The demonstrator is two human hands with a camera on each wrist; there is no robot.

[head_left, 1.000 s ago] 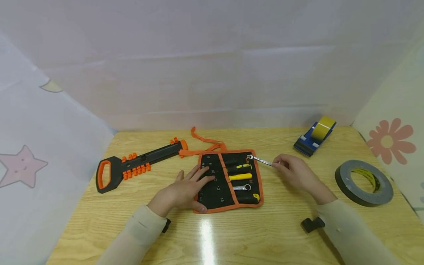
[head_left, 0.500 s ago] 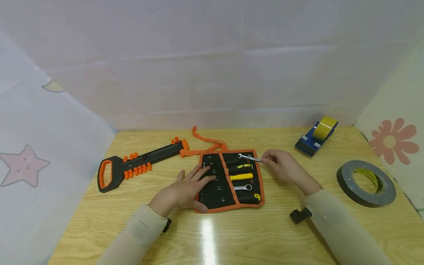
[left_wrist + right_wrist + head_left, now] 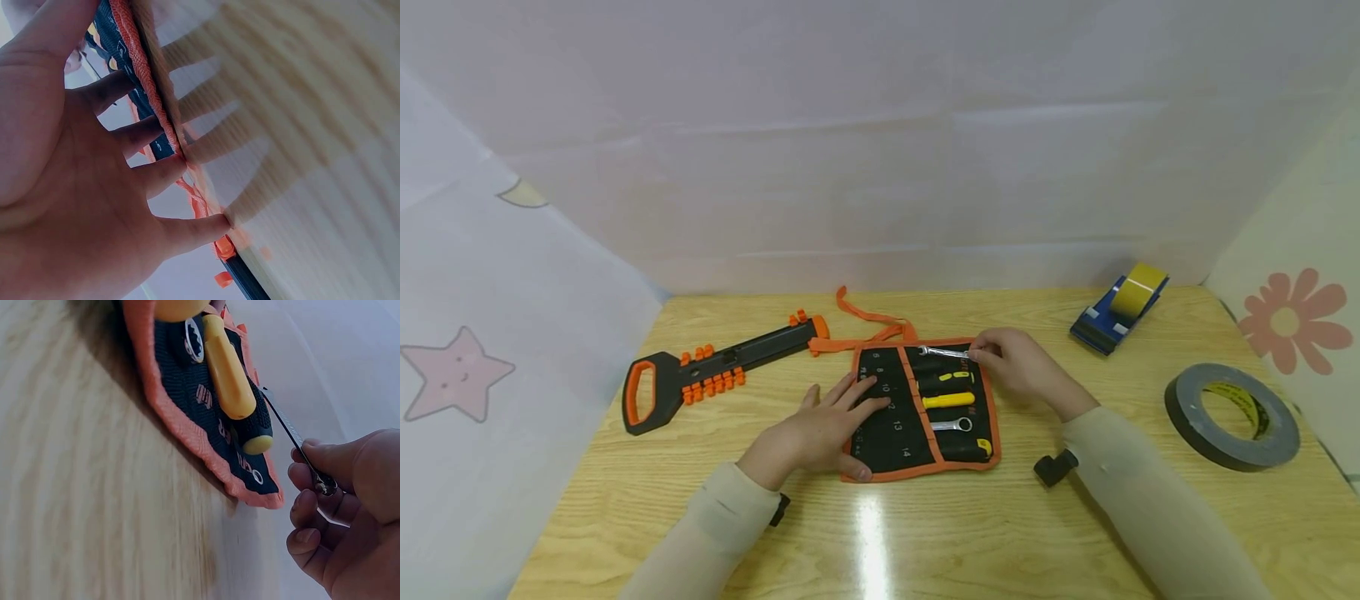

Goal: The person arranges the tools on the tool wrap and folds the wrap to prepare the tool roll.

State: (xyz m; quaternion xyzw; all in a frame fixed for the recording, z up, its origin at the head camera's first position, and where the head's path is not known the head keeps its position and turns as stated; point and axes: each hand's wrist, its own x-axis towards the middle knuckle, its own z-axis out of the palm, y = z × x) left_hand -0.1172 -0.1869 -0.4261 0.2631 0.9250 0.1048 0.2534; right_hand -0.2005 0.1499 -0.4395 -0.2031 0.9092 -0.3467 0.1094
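A black tool roll [image 3: 880, 442] with orange edging lies spread on the table. My left hand [image 3: 816, 433] rests on its numbered left part, fingers spread; the left wrist view shows these fingertips [image 3: 228, 222] around its edge. My right hand [image 3: 1018, 367] pinches a combination wrench [image 3: 946, 352] between thumb and fingers. Its open end points left, over the mouth of the topmost pocket, and the ring end [image 3: 325, 485] sits in the fingers. Below it, pockets hold a yellow handle [image 3: 947, 401], black-and-yellow handles [image 3: 983, 450] and another wrench [image 3: 953, 425].
A black-and-orange rack [image 3: 722, 362] with clips lies left of the roll. Orange ties [image 3: 872, 321] trail behind it. At the right are a blue tape dispenser [image 3: 1101, 321] with yellow tape and a grey tape roll [image 3: 1277, 429]. Fabric walls [image 3: 880, 167] enclose the table.
My right hand has moved left with the wrench, bringing its open end from the roll's right edge across to the pocket mouths. The left hand has stayed on the roll.
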